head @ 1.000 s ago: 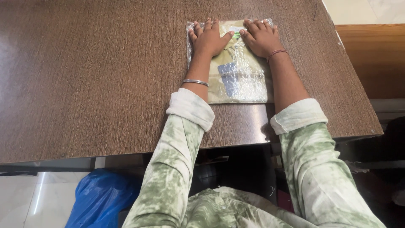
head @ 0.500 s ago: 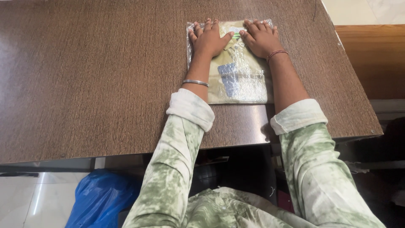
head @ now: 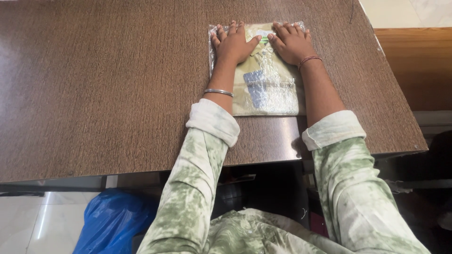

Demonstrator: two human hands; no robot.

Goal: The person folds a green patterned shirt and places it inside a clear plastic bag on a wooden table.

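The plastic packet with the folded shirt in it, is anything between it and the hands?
No. The left hand and right hand both lie flat on the plastic packet, nothing between them and its wrapping.

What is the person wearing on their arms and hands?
Both arms wear loose green-and-white mottled sleeves with the cuffs rolled up. The left hand has a thin silver bangle on its wrist; the right hand has a reddish thread band. No gloves.

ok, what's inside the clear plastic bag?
A folded khaki garment with a blue label shows through the clear plastic bag; both hands cover its far end.
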